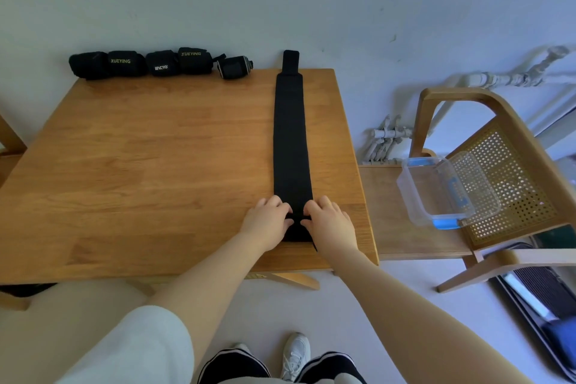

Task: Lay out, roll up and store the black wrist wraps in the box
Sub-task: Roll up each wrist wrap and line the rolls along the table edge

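Note:
A long black wrist wrap (290, 140) lies flat along the right side of the wooden table (149, 159), its narrow tab reaching past the far edge. My left hand (267, 221) and my right hand (330, 223) sit on the wrap's near end, fingers curled and pinching the fabric from either side. Several rolled black wraps (149, 62) stand in a row at the table's far left edge against the wall. The clear plastic box (442, 193) with blue clips rests tilted on a chair to the right.
A wooden chair (498, 171) with a woven cane back stands right of the table, carrying the box. White pipes (386, 140) run along the wall behind it. My legs and white shoes are below the table's near edge.

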Available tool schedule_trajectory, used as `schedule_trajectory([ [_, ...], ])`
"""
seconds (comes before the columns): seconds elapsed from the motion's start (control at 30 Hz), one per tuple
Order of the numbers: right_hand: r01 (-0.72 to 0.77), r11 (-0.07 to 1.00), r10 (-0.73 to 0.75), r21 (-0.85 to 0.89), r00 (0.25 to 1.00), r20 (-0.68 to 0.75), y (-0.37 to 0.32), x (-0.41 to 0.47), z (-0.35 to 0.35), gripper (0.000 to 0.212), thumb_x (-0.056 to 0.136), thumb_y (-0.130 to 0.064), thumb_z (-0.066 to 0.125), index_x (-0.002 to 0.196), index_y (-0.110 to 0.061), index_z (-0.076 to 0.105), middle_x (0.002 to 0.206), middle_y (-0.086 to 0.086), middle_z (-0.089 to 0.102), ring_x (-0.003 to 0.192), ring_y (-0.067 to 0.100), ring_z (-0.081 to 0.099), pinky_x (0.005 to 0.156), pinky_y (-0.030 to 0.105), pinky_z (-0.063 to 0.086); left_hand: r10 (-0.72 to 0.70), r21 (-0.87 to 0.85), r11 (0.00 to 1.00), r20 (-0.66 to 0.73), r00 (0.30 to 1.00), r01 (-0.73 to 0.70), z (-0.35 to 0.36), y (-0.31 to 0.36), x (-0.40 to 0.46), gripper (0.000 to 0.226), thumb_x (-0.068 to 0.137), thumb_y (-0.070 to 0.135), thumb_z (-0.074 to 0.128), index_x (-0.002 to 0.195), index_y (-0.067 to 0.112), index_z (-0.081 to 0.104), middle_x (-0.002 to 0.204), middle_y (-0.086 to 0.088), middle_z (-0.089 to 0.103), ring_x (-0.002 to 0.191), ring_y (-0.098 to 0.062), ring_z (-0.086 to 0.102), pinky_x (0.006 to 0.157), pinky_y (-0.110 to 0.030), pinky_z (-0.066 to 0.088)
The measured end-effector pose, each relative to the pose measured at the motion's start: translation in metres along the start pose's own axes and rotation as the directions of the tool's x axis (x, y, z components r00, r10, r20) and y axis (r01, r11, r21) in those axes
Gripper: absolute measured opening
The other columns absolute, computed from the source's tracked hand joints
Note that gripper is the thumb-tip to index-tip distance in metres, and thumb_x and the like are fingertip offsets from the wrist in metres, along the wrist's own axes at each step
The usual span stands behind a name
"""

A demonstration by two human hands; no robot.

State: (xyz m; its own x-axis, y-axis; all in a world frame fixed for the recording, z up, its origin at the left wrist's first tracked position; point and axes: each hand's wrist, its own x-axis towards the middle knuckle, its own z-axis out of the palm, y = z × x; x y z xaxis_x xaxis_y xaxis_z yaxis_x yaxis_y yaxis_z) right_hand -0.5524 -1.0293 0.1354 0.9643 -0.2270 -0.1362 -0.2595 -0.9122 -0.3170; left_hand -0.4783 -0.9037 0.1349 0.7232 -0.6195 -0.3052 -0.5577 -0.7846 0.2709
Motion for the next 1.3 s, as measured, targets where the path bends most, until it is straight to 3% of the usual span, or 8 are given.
schedule_trajectory([
  [0.1,0.176,0.972,-0.177,-0.157,0.984,0.011,0.005,-0.004,0.005,0.032,0.101,-0.033,0.040,0.126,-0.017,0.051,0.130,0.002,0.047,0.114,0.021,0.046,0.096,0.031,0.035,-0.046,-0.083,0.996,-0.017,0.999,0.044,0.004,-0.005,0.004,0.036,0.100,0.034,0.040,0.132,0.020,0.049,0.128,-0.001,0.048,0.110,-0.020,0.050,0.086,-0.035,0.048],
  [0.23,0.277,0.923,-0.246,-0.267,0.958,0.144,0.015,-0.004,0.003,0.056,0.095,-0.036,0.051,0.144,-0.014,0.034,0.144,0.005,0.039,0.131,0.025,0.037,0.109,0.037,0.026,-0.048,-0.164,0.986,-0.060,0.997,0.038,0.006,-0.006,0.006,0.027,0.099,0.031,0.043,0.124,0.019,0.047,0.124,-0.002,0.051,0.096,-0.019,0.055,0.077,-0.033,0.049],
  [0.4,0.353,0.882,-0.294,-0.313,0.930,0.222,0.014,0.015,-0.007,0.045,0.097,-0.036,0.047,0.137,-0.016,0.043,0.135,0.004,0.046,0.124,0.023,0.041,0.105,0.034,0.031,0.064,-0.191,0.979,-0.052,0.997,-0.073,0.010,-0.013,-0.010,0.054,0.095,0.036,0.053,0.142,0.015,0.039,0.141,0.002,0.033,0.106,-0.016,0.053,0.088,-0.028,0.046],
  [0.53,0.381,0.873,-0.281,-0.303,0.903,0.325,0.010,0.031,-0.018,0.043,0.096,-0.037,0.049,0.134,-0.018,0.049,0.130,0.002,0.050,0.121,0.021,0.044,0.106,0.035,0.033,0.123,-0.016,0.992,-0.022,0.992,-0.123,0.008,-0.014,-0.011,0.069,0.092,0.032,0.058,0.149,0.014,0.023,0.146,0.000,0.029,0.112,-0.016,0.051,0.090,-0.024,0.044],
  [0.77,0.241,0.969,-0.206,-0.055,0.910,0.360,0.013,0.039,-0.032,0.060,0.091,-0.035,0.059,0.143,-0.023,0.031,0.126,0.000,0.056,0.113,0.020,0.054,0.096,0.034,0.044,0.170,-0.074,0.983,-0.008,0.985,-0.170,-0.008,-0.020,0.004,0.052,0.096,0.030,0.051,0.143,0.018,0.033,0.131,-0.001,0.048,0.104,-0.019,0.056,0.077,-0.026,0.046],
  [1.03,0.266,0.962,-0.226,-0.068,0.906,0.358,0.006,0.053,-0.037,0.041,0.097,-0.032,0.048,0.136,-0.020,0.048,0.136,-0.002,0.043,0.121,0.017,0.044,0.102,0.033,0.037,0.086,-0.325,0.944,0.095,0.992,-0.050,-0.020,-0.029,0.024,0.045,0.097,0.034,0.049,0.139,0.020,0.042,0.133,0.001,0.045,0.110,-0.014,0.050,0.086,-0.022,0.042],
  [1.2,0.134,0.988,-0.076,-0.081,0.860,0.505,0.002,0.087,-0.041,0.040,0.101,-0.035,0.039,0.136,-0.018,0.047,0.121,0.005,0.054,0.109,0.021,0.052,0.093,0.034,0.043,0.172,-0.125,0.975,-0.104,0.980,-0.184,-0.027,-0.032,0.027,0.040,0.097,0.031,0.049,0.134,0.019,0.045,0.132,0.002,0.041,0.096,-0.013,0.055,0.077,-0.025,0.049],
  [1.3,-0.094,0.993,0.047,0.071,0.866,0.497,0.005,0.100,-0.035,0.039,0.095,-0.039,0.050,0.130,-0.021,0.050,0.114,0.001,0.059,0.102,0.018,0.056,0.091,0.035,0.047,0.271,0.024,0.962,-0.136,0.953,-0.271,-0.027,-0.033,0.032,0.043,0.096,0.034,0.049,0.136,0.019,0.044,0.136,0.001,0.044,0.117,-0.016,0.048,0.097,-0.030,0.042],
])
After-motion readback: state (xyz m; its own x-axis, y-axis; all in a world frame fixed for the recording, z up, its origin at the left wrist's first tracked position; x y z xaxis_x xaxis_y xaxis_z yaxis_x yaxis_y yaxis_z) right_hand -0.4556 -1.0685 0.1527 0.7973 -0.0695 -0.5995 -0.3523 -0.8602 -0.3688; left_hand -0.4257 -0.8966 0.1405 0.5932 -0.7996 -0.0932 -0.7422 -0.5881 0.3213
